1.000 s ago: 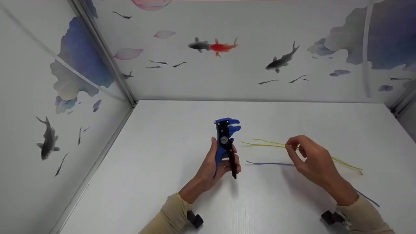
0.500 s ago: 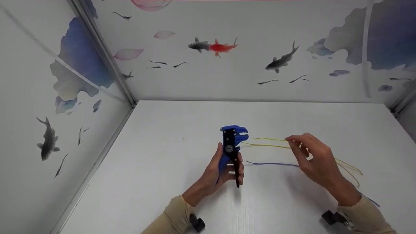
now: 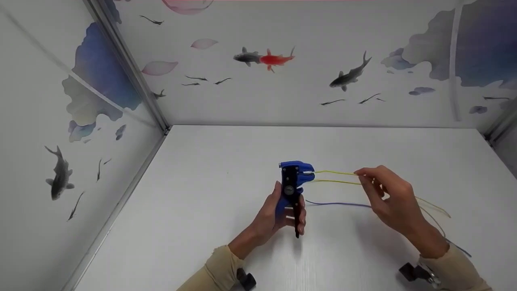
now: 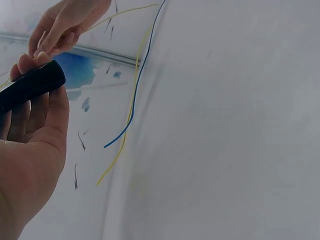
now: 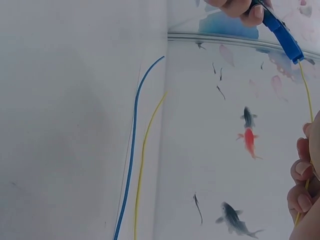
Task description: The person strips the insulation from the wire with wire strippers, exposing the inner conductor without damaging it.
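Observation:
In the head view my left hand [image 3: 264,216] grips a blue and black wire stripper [image 3: 289,180], head up, with its handles in the palm. One black handle [image 4: 35,86] shows in the left wrist view. My right hand [image 3: 389,198] pinches a yellow wire [image 3: 335,173] between thumb and fingertips. This wire's left end meets the stripper's jaws, as the right wrist view also shows at the blue stripper head [image 5: 290,46]. How deep the end sits inside is hidden. A second yellow wire [image 3: 337,181] and a blue wire [image 3: 339,203] lie on the table below, partly behind my right hand.
The white table [image 3: 194,182] is bounded by a back wall [image 3: 282,97] and a left wall [image 3: 24,113], both printed with fish and blotches. A metal strip [image 3: 129,68] runs up their corner. Dark wrist mounts [image 3: 246,279] sit by both sleeves.
My left hand has brought the stripper right and toward me, up to the yellow wire's end. My right hand has separated one yellow wire from the other and now holds it nearly still.

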Tool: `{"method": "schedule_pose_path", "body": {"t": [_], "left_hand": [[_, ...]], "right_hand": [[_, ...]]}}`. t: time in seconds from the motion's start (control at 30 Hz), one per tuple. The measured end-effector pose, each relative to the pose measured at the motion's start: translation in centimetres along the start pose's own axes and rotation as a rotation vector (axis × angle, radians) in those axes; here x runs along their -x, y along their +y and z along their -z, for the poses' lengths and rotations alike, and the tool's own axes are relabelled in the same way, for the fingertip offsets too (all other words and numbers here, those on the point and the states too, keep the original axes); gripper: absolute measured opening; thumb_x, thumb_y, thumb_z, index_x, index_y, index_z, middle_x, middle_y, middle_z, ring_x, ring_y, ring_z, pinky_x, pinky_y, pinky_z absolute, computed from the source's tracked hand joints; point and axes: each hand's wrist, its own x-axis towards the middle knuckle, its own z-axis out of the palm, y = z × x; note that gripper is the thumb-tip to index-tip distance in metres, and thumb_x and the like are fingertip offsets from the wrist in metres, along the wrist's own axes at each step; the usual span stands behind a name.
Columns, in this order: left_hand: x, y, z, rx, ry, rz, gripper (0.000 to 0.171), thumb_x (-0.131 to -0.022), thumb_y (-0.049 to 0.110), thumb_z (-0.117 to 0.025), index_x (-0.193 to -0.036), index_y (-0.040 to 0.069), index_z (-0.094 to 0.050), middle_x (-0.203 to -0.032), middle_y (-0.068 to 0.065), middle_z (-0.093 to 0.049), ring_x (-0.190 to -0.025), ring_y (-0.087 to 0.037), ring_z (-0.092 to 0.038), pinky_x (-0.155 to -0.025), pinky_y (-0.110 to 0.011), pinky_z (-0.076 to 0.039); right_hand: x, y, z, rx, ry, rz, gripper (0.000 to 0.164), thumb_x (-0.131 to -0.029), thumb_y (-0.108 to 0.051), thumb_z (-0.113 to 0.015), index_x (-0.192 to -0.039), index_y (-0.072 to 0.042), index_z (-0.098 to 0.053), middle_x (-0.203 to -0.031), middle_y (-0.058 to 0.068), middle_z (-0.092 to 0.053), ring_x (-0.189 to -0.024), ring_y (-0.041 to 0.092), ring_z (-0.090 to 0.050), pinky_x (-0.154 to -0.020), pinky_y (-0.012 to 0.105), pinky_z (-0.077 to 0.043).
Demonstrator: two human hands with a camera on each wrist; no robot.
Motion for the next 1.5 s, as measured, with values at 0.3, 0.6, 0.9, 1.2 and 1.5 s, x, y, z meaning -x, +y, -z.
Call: {"method": "schedule_pose_path", "body": {"t": [0.3,0.6,0.9,1.2,1.5], "left_hand": [[0.1,-0.1,-0.5,-0.031,-0.017,-0.011,0.079,-0.114,0.066,-0.015,-0.119,-0.001,-0.055,-0.088,0.001,-0.071,-0.074,-0.014,-0.072,-0.075,-0.034,-0.066],[0.1,-0.2,-0.5,-0.034,-0.004,-0.027,0.073,-0.113,0.069,-0.016,-0.116,0.009,-0.059,-0.086,0.002,-0.070,-0.072,-0.013,-0.071,-0.073,-0.034,-0.066],[0.2,-0.1,-0.5,-0.062,0.008,-0.037,0.077,-0.114,0.066,-0.015,-0.115,0.001,-0.056,-0.084,0.001,-0.067,-0.069,-0.014,-0.067,-0.071,-0.033,-0.065],[0.2,-0.1,-0.6,-0.059,0.007,-0.060,0.074,-0.115,0.062,-0.013,-0.113,0.001,-0.056,-0.084,-0.001,-0.066,-0.068,-0.013,-0.066,-0.069,-0.032,-0.065],[0.2,-0.2,-0.6,-0.064,0.017,-0.070,0.079,-0.115,0.062,-0.013,-0.114,-0.008,-0.051,-0.084,-0.001,-0.065,-0.066,-0.012,-0.066,-0.068,-0.031,-0.065]], "right_hand": [[-0.1,-0.8,0.1,0.007,-0.054,-0.023,0.039,-0.088,0.017,-0.077,-0.119,-0.006,-0.076,-0.090,-0.005,-0.066,-0.070,0.001,-0.046,-0.059,0.015,-0.039],[-0.2,-1.3,0.0,0.008,-0.069,-0.037,0.036,-0.087,0.016,-0.079,-0.116,-0.006,-0.077,-0.089,-0.007,-0.067,-0.069,0.002,-0.046,-0.056,0.019,-0.040],[-0.1,-1.5,-0.2,0.024,-0.080,-0.026,0.039,-0.085,0.015,-0.082,-0.117,-0.007,-0.078,-0.091,-0.004,-0.071,-0.068,0.003,-0.047,-0.057,0.013,-0.040],[0.0,-1.3,-0.2,-0.012,-0.047,-0.023,0.039,-0.083,0.017,-0.081,-0.116,-0.004,-0.078,-0.084,-0.004,-0.067,-0.065,0.003,-0.043,-0.055,0.014,-0.038],[0.2,-1.5,-0.4,-0.035,-0.046,-0.055,0.039,-0.084,0.016,-0.082,-0.116,-0.006,-0.078,-0.082,-0.004,-0.066,-0.065,0.003,-0.043,-0.054,0.018,-0.037]]}}
